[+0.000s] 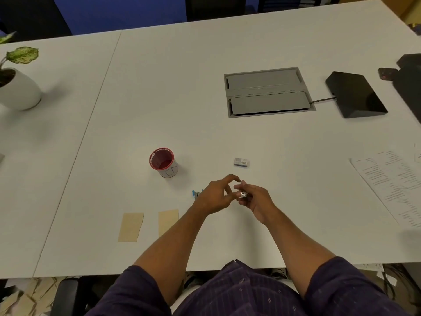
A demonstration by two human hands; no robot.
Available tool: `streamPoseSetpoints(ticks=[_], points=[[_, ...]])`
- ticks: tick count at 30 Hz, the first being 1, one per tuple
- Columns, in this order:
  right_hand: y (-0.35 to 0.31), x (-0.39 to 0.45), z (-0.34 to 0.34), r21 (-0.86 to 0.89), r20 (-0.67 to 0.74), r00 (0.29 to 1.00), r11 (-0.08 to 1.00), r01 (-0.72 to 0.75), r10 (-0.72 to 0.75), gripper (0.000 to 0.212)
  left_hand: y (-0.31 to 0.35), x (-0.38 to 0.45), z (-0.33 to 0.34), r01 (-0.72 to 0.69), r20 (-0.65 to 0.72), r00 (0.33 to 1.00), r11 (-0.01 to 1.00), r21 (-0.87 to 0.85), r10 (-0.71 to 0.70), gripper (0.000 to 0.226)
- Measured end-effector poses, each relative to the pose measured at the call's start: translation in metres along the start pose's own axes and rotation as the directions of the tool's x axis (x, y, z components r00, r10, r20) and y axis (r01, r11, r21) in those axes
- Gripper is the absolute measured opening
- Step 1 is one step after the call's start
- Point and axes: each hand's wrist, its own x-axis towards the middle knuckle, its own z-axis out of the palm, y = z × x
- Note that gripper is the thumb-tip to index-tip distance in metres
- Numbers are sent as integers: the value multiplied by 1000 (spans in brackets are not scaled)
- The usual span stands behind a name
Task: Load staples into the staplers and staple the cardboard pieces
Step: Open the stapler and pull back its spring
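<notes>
Right-hand grip (255, 199) clenched a small silvery stapler (242, 194) above the near table (296, 137); left hand (214, 197) pinched beside it, contents unclear. Staple box (241, 162) lay just beyond; cardboard pieces (131, 227) sat nearer, leftward, closest to the left hand.

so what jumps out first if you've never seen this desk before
The two hands meeting at centre front: the right hand pinches a small silvery item, likely staples, while the left hand reaches in beside it. Behind them to the left stands a red mesh cup, with two cardboard pieces lying flat near the table's front edge. A small staple box lies just beyond the hands.
</notes>
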Motion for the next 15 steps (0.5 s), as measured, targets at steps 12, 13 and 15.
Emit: streamPoseSetpoints(ticks=[12,13,15], points=[[-8,9,-6,133,-63,997,991,-36,44,22,5,4,-1,-123,-7,992,992,29,124,27],[-8,10,-6,168,-45,998,985,-41,49,19,5,4,0,-129,-12,992,991,27,129,29],[-8,11,-6,214,-11,998,976,-52,56,16,5,5,-1,-129,-15,991,991,34,129,31]])
